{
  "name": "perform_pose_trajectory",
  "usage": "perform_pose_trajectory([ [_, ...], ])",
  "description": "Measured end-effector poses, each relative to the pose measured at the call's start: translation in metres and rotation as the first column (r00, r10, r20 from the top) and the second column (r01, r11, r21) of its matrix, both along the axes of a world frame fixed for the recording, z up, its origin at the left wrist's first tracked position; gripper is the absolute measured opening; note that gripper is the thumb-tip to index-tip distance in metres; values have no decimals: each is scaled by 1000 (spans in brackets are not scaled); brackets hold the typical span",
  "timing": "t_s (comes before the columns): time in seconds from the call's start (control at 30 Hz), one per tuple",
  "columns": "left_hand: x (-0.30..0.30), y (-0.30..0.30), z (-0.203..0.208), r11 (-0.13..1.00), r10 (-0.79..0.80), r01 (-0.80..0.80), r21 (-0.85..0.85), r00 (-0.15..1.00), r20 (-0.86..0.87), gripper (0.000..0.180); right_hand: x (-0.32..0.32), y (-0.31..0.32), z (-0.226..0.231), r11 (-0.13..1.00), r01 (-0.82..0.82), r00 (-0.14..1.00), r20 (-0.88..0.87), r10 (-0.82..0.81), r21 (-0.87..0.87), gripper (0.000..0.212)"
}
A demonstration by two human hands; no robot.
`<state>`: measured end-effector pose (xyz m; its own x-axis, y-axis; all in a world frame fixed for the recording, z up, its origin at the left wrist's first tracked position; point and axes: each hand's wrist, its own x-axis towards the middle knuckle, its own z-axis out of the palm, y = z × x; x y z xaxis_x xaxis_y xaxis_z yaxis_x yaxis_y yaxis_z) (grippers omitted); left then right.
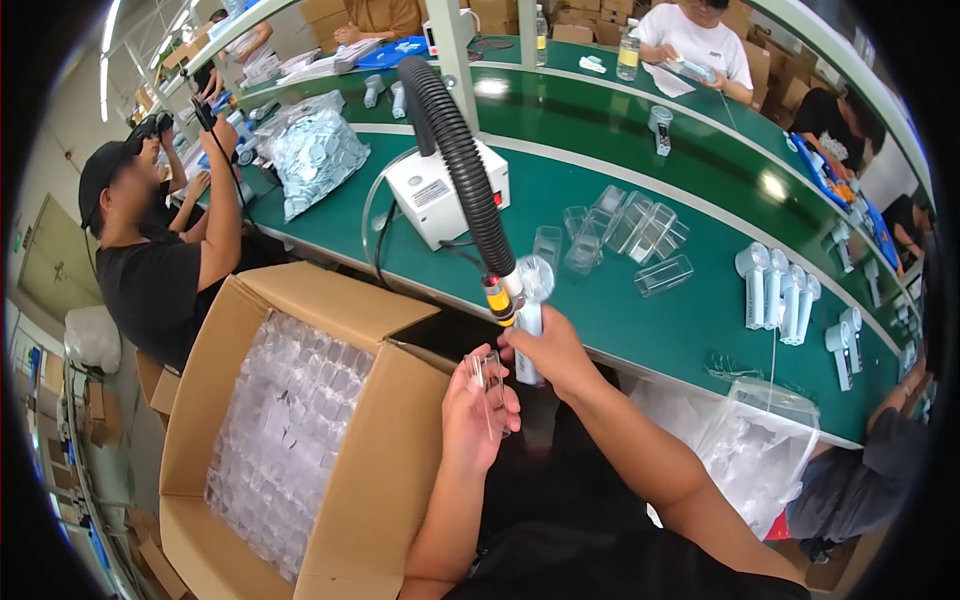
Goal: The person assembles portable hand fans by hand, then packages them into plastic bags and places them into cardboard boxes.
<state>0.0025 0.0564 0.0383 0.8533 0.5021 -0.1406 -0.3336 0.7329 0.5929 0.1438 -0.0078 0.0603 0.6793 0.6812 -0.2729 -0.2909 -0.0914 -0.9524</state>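
Upright in my right hand point(560, 352) is a light blue handheld fan point(536, 282) with a round head, my fingers closed round its handle. Right beside the fan is the red and yellow nozzle point(498, 298) of a black corrugated hose point(460, 160); whether they touch I cannot tell. My left hand point(468, 425), palm up, grips a clear plastic case point(491, 392) just left of the fan's handle. Several similar clear cases point(650, 230) lie loosely on the green table point(570, 335) beyond my hands.
A cardboard box point(400, 440) full of clear cases stands at my left. On the table are a white machine point(432, 195), a bag of light blue parts point(310, 155) and several fans point(772, 290). A plastic bag point(765, 450) hangs at the right edge. Co-workers sit around the green conveyor point(600, 110).
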Motion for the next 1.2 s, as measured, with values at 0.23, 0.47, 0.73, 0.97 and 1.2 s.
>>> perform_pose_trajectory([
  [0.23,-13,-9,-6,993,-5,14,121,997,-75,47,-6,8,-5,948,148,903,-430,-14,280,32],
  [0.47,-31,-15,-24,975,-180,190,113,979,-100,43,-13,-12,-6,772,306,907,-418,-57,558,41],
  [0.73,-10,-38,-44,905,-418,418,81,908,-14,43,-13,-83,2,770,-35,979,-134,155,637,41],
  [0.97,7,-56,-24,959,-237,197,202,952,196,64,-15,-100,16,853,-342,931,266,251,393,58],
  [1.2,4,-66,-28,986,-150,140,92,982,112,74,-25,-127,23,963,-236,869,471,151,129,85],
])
